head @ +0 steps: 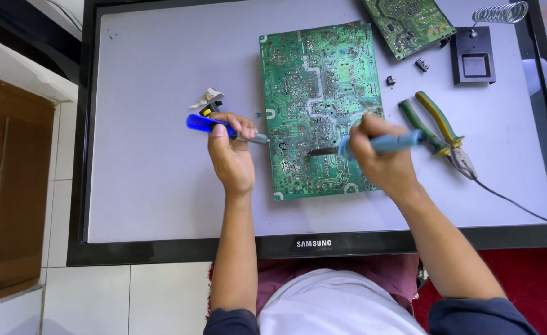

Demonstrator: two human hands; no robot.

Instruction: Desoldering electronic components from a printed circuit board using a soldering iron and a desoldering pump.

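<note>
Right hand (pixel 382 158) gripping soldering iron (pixel 373 146), left hand (pixel 231 155) clasping blue desoldering pump (pixel 224 128): keep tips steady together over green circuit board (pixel 320 108).

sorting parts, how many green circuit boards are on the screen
2: a large green circuit board lies mid-screen under both tools; a smaller green circuit board sits at the top edge, partly cropped.

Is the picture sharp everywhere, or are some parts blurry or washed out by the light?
Head view: even, soft daylight, faint shadows under the hands; the green circuit board is fairly sharp, the right hand and its blue soldering iron slightly motion-blurred; straight edges of the grey panel bow near the frame's borders.
</note>
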